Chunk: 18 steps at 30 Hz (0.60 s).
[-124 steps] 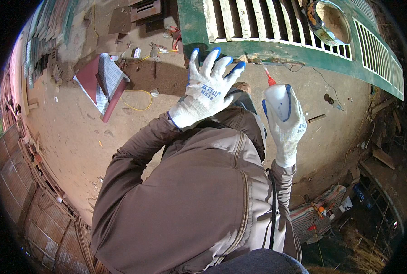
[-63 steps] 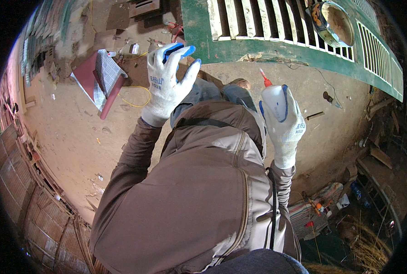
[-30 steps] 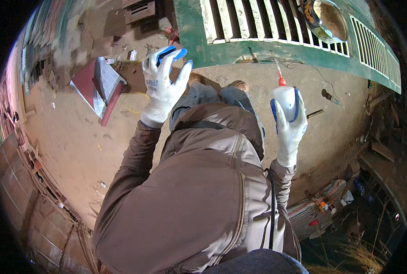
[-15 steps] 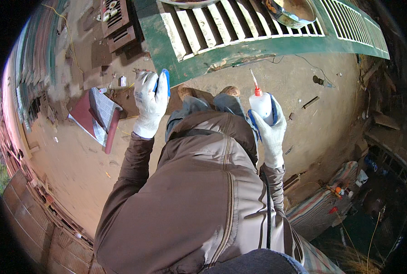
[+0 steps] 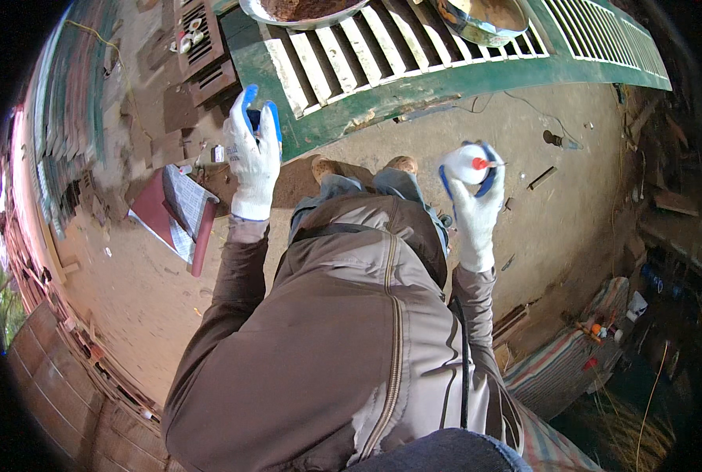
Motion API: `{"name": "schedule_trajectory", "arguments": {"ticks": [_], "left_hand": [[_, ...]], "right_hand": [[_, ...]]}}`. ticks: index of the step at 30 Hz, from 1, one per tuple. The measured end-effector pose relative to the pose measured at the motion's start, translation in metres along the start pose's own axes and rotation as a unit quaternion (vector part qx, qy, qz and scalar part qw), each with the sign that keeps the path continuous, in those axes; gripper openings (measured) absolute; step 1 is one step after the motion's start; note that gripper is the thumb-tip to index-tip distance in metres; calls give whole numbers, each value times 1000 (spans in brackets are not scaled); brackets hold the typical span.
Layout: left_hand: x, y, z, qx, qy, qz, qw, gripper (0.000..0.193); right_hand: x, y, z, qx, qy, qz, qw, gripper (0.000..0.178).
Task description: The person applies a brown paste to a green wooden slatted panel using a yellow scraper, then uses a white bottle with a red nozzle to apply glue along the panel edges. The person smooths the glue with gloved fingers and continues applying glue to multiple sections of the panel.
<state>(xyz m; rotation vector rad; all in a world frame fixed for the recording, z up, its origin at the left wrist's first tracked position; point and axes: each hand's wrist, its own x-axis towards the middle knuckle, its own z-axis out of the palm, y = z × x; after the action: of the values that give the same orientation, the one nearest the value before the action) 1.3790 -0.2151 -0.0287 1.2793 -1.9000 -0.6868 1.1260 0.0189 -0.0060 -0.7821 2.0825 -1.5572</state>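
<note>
Fingers of the right hand point(image 5: 477, 208) clamp a white bottle point(image 5: 461, 160) short of the bench's point(image 5: 508, 76) near edge; those of the left hand point(image 5: 254, 161) are apart. The bottle is likely light and squeezable: hold gently round the middle, below the red cap point(image 5: 478, 164)

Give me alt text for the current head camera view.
A gloved right hand holds a white bottle with a red cap. The gloved left hand is open near a green frame with white slats. A maroon sheet lies on the ground at left.
</note>
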Motion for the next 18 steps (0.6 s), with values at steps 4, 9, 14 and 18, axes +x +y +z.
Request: {"name": "schedule_trajectory", "arguments": {"ticks": [4,9,14,18], "left_hand": [[-2,-22,13,134,54,12,989,46],[-2,-24,18,149,52,-16,987,48],[-2,-25,19,119,40,-14,992,47],[-2,-25,19,93,37,-31,994,46]], "right_hand": [[43,-18,7,64,34,-17,997,66],[81,-10,12,-44,43,-106,992,71],[92,-2,8,-109,14,-124,986,71],[96,13,-5,-103,52,-133,984,72]]}}
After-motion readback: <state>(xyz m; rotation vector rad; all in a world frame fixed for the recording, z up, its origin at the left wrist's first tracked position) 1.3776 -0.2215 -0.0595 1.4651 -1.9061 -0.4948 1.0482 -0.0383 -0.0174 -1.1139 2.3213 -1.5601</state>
